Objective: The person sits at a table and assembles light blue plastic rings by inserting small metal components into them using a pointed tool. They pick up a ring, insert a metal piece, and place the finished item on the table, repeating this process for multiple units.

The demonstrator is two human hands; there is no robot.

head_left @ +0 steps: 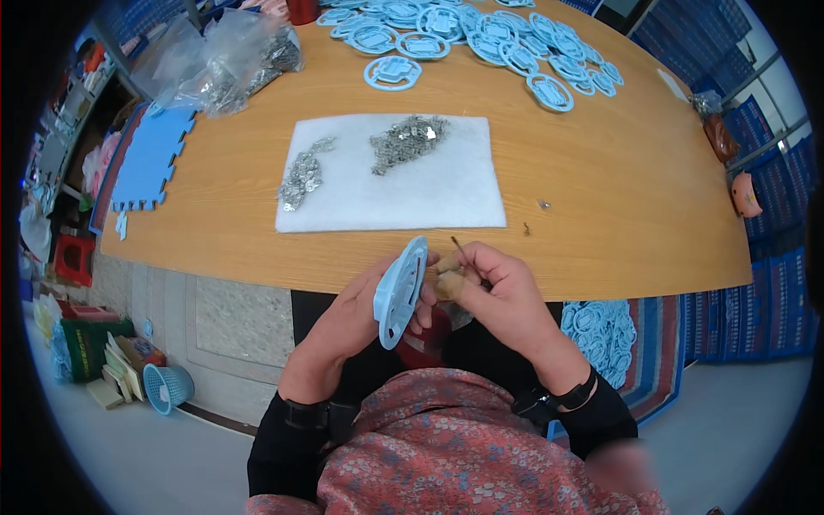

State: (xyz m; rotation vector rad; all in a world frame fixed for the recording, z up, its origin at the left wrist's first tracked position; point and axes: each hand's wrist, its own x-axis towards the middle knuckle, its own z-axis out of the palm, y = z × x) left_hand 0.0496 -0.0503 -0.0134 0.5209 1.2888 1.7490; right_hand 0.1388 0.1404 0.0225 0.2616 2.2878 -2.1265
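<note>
My left hand [348,322] grips a light blue round plastic part [401,290], held on edge just below the table's front edge. My right hand [493,287] is closed beside it, thumb and forefinger wrapped in tan tape, pinching a thin brown stick [458,249] that points up and away. The fingertips of both hands meet at the part's rim. On the white pad [390,193] ahead lie two heaps of small silver metal pieces [408,142], the smaller heap [302,178] at the left.
A wooden table [618,197] carries several more blue round parts [481,39] at the back and clear bags of metal pieces [227,64] at back left. A blue foam mat [150,159] overhangs the left edge. More blue parts [601,330] and a blue basket [167,386] lie on the floor.
</note>
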